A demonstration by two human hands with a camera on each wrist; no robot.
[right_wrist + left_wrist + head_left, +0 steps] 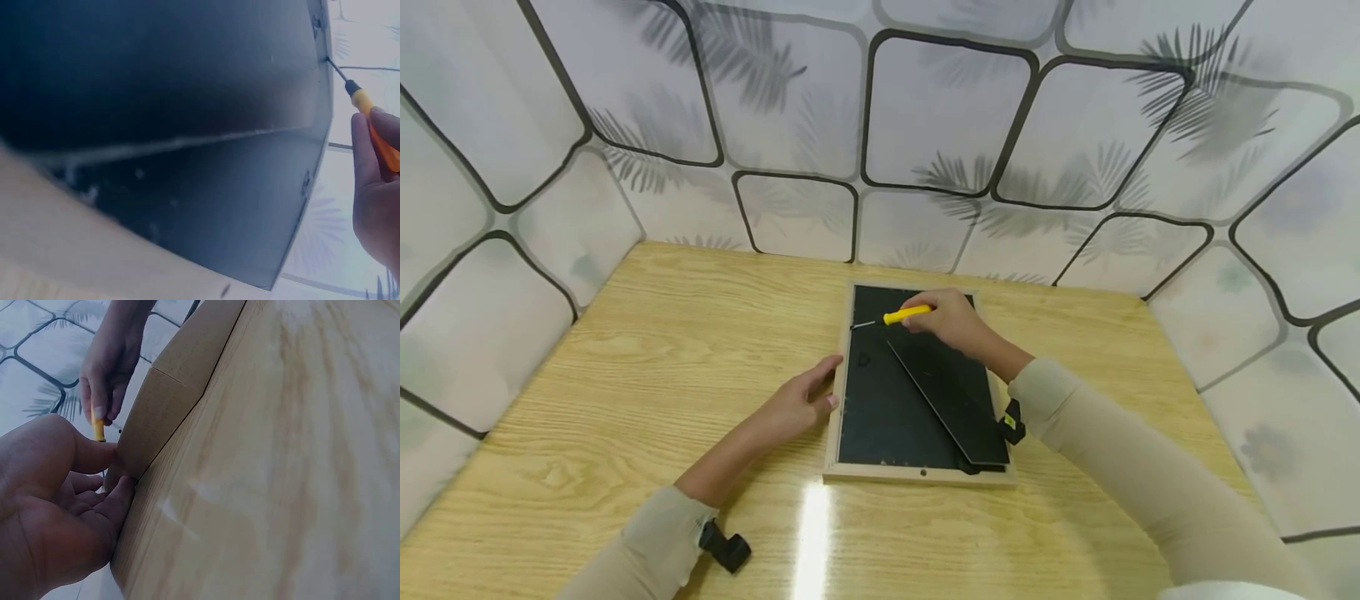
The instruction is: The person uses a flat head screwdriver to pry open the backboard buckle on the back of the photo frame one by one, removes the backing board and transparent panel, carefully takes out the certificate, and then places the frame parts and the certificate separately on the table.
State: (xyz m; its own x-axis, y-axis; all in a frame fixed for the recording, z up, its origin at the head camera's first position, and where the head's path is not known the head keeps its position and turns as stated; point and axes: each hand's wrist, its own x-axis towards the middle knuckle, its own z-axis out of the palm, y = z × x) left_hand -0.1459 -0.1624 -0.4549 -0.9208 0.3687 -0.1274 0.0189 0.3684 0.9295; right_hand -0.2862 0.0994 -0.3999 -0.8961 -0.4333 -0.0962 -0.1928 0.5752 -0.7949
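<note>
A picture frame [832, 450] with a pale wooden rim lies back side up, its black backing board [880, 417] showing. Across the board runs a long black stand flap [943, 392]. My right hand [951, 321] grips a yellow-handled screwdriver [907, 314], whose thin shaft points left. In the right wrist view, the screwdriver [362, 100] has its tip right at the frame's inner edge. My left hand [793, 404] rests against the frame's left side, fingertips on the rim. From the left wrist, the left hand [56, 506] shows thumb and fingers touching the wooden side.
The frame lies on a light wood-grain table [722, 333]. Patterned white panels [797, 217] with dark outlines and leaf prints rise behind the table and on both sides. Small black devices [724, 546] are strapped at both wrists. A bright reflection shows near the front.
</note>
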